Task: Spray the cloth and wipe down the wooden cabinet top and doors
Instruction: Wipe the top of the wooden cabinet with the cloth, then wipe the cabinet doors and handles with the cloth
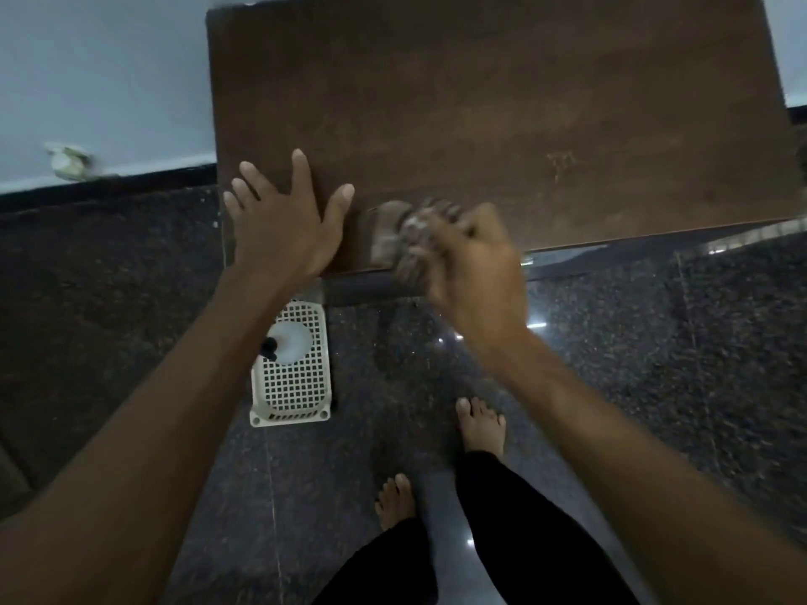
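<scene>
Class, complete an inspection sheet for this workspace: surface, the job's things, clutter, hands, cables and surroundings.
Surface: brown wooden cabinet top, pale scuff mark toward its right.
Job's things: cloth at the front edge, blurred; spray bottle standing in a white lattice basket on the floor.
Clutter: small pale object by the wall, too blurred to identify.
Hands: left hand flat on the near left corner, fingers spread; right hand grips the cloth.
Cables: nothing seen.
Surroundings: dark speckled floor, pale wall, bare feet.

a cloth (390, 231) lies on the dark wooden cabinet top (502, 102).
</scene>
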Tool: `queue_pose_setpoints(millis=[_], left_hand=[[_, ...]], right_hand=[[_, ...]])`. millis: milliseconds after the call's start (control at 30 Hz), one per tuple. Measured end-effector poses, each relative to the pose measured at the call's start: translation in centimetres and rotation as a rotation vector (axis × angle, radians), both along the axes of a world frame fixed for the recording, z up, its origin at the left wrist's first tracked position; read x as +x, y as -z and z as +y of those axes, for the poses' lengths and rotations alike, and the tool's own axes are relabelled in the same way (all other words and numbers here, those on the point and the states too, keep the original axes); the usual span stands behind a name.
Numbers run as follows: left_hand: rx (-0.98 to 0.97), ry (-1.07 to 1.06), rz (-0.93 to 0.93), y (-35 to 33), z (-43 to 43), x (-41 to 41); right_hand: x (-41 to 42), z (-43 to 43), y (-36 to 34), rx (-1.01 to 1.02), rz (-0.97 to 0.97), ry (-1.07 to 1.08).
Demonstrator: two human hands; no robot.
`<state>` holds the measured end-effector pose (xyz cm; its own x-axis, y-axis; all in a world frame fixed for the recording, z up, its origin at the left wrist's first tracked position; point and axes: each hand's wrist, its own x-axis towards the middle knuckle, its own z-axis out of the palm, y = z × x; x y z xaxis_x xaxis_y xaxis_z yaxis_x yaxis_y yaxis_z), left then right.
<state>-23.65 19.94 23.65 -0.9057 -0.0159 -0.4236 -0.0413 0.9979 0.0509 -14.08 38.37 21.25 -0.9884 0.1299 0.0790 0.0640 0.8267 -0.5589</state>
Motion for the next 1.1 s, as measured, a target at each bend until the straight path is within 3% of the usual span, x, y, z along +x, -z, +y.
queue_pose_setpoints(millis=[100, 200, 300, 533, 633, 733, 833, 900, 933, 1033, 1100], left_hand=[[0.049, 0.095, 0.28, 3.1, 1.4, 2.3], [0.119, 0.28, 0.526, 5.2, 2.7, 2.8], [0.166, 0.236, 0.682, 6.0, 2.4, 2.6], [0.159, 0.228, 0.884, 7.0, 2.5, 3.1], [0.15, 0.234, 0.947, 7.3, 2.5, 3.2], [0.211, 0.225, 1.001, 7.5, 2.4, 3.1], [0.472, 0.256, 1.169, 7.7, 3.2, 4.5], [0.634, 0.285, 1.342, 9.2, 4.7, 7.9], [0.733, 0.302, 1.339, 10.6, 5.9, 10.4], [1.08, 0.291, 1.058, 14.6, 9.1, 17.5], [1.201, 0.266, 0.86, 16.3, 10.3, 20.2]], right_hand=[[0.9, 6.2, -0.3, 0.09, 0.065, 0.138], [1.3, 9.7, 0.8, 0.055, 0.162, 0.237], [2.1, 10.3, 2.5, 0.041, 0.354, 0.224], [3.5, 9.0, 7.2, 0.12, 0.801, 0.169], [3.8, 8.1, 9.2, 0.122, 0.907, 0.172], [4.0, 6.8, 9.3, -0.105, 0.916, 0.292], [5.6, 5.4, 8.4, -0.556, 0.865, 0.379], [7.0, 5.0, 8.1, -0.721, 0.807, 0.399], [7.8, 5.0, 8.1, -0.776, 0.76, 0.401], [9.8, 4.9, 8.7, -1.075, 0.546, 0.429], [10.8, 4.6, 9.2, -1.285, 0.382, 0.446]])
